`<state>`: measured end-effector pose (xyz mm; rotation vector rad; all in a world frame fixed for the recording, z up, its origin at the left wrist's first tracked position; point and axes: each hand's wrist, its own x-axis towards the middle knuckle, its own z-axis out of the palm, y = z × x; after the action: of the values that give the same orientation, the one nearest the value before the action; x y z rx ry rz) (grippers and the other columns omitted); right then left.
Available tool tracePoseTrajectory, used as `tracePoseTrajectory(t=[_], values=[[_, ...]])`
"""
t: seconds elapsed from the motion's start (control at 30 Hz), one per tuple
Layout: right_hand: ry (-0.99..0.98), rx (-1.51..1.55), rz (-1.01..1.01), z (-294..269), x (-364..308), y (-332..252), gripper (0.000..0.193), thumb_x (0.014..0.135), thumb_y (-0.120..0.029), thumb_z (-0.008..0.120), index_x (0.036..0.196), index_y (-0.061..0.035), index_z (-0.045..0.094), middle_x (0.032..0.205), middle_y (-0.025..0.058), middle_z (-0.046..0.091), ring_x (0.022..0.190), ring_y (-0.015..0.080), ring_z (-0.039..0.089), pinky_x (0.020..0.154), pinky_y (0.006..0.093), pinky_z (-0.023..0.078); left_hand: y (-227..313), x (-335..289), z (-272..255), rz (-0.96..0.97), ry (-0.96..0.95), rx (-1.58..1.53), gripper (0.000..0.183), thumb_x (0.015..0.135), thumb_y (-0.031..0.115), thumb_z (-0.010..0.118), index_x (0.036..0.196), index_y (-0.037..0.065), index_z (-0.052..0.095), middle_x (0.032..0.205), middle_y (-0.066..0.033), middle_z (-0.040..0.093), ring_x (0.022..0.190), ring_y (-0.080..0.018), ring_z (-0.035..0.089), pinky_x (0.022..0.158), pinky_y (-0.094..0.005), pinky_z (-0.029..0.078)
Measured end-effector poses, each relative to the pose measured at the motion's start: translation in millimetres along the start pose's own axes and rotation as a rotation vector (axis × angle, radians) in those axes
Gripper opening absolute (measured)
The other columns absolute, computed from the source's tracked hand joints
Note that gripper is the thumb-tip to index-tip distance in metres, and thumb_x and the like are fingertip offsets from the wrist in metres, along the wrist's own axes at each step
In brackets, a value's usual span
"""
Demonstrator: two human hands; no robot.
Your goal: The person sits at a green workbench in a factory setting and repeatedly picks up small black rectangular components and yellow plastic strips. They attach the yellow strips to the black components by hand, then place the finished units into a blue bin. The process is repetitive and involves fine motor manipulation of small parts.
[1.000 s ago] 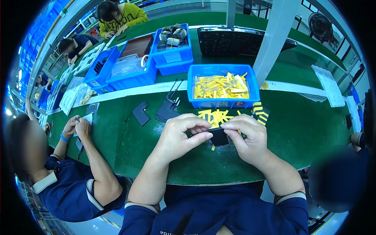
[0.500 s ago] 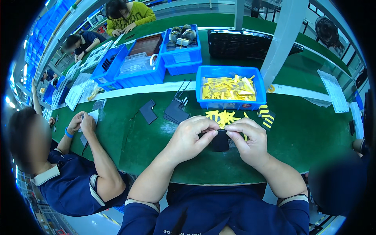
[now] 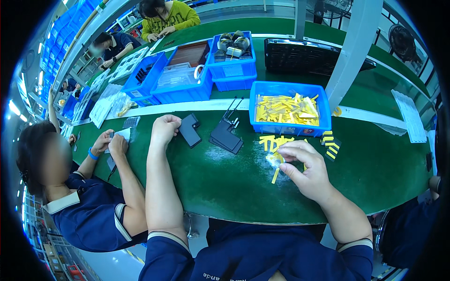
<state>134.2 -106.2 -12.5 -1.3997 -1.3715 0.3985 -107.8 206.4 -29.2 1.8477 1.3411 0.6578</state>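
Note:
On the green table, my left hand (image 3: 166,130) is closed, its fingertips pinched at the left edge of a flat black L-shaped piece (image 3: 191,133). My right hand (image 3: 302,166) hovers over a small pile of yellow strips (image 3: 268,142), thumb and forefinger apart. A whitish, see-through scrap (image 3: 274,160) lies by those fingertips, and one loose yellow strip (image 3: 275,176) points toward me. Between my hands rests a stack of black L-shaped pieces (image 3: 226,137) with thin black cables at its top.
Behind the pile stands a blue bin (image 3: 290,128) full of yellow strips. Black pieces with yellow strips (image 3: 331,145) lie right of it. More blue bins (image 3: 183,91) line the back left. A grey post (image 3: 349,51) rises behind. A co-worker (image 3: 84,206) works close on my left.
My hands have parted; the black piece they held together is no longer between them. My left hand went left to the L-shaped piece, while my right stayed near the yellow strips. The view shifted slightly.

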Motion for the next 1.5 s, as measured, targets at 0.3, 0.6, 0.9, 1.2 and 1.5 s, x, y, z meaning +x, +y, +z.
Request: tracePoseTrajectory(t=[0.3, 0.6, 0.9, 1.2, 1.5], values=[[-0.059, -0.070, 0.012, -2, -2, 0, 0.024, 0.076, -0.006, 0.067, 0.100, -0.0020, 0.064, 0.100, 0.0115, 0.061, 0.085, 0.0217, 0.061, 0.075, 0.0310, 0.049, 39, -35, 27, 0.305, 0.316, 0.689, 0.055, 0.072, 0.034, 0.072, 0.111, -0.004, 0.060, 0.119, -0.0206, 0.056, 0.113, -0.0348, 0.050, 0.099, -0.0413, 0.038], [-0.087, -0.113, -0.044, -1, -3, -1, 0.022, 0.075, -0.007, 0.068, 0.097, -0.0028, 0.064, 0.095, 0.0115, 0.062, 0.088, 0.0257, 0.061, 0.076, 0.0330, 0.049, 88, -83, 87, 0.405, -0.083, 0.776, 0.083, 0.064, 0.046, 0.076, 0.119, -0.010, 0.049, 0.103, -0.0218, 0.061, 0.097, -0.0344, 0.058, 0.087, -0.0395, 0.046], [0.142, -0.219, -0.276, -3, -3, -2, 0.020, 0.071, 0.000, 0.068, 0.091, -0.0016, 0.065, 0.091, 0.0105, 0.062, 0.083, 0.0255, 0.061, 0.075, 0.0344, 0.049, 94, -103, 81, 0.443, -0.171, -0.261, 0.018, 0.081, 0.002, 0.062, 0.098, -0.002, 0.058, 0.083, -0.0065, 0.063, 0.074, -0.0103, 0.059, 0.067, -0.0239, 0.048], [0.301, -0.491, -0.336, -16, 5, -7, 0.017, 0.068, 0.000, 0.069, 0.085, -0.0035, 0.067, 0.078, 0.0084, 0.063, 0.078, 0.0251, 0.061, 0.082, 0.0416, 0.046, 126, -160, 121, 0.720, -0.445, -0.169, 0.019, 0.083, 0.007, 0.062, 0.099, 0.001, 0.053, 0.079, -0.0089, 0.065, 0.073, -0.0144, 0.065, 0.063, -0.0257, 0.048], [0.251, -0.403, -0.218, -19, 6, -5, 0.008, 0.071, -0.003, 0.069, 0.079, -0.0034, 0.067, 0.076, 0.0092, 0.066, 0.074, 0.0236, 0.064, 0.087, 0.0434, 0.046, 119, -159, 124, 0.722, -0.398, -0.181, 0.020, 0.083, 0.007, 0.063, 0.098, -0.001, 0.052, 0.076, -0.0090, 0.066, 0.069, -0.0142, 0.065, 0.062, -0.0255, 0.048]])
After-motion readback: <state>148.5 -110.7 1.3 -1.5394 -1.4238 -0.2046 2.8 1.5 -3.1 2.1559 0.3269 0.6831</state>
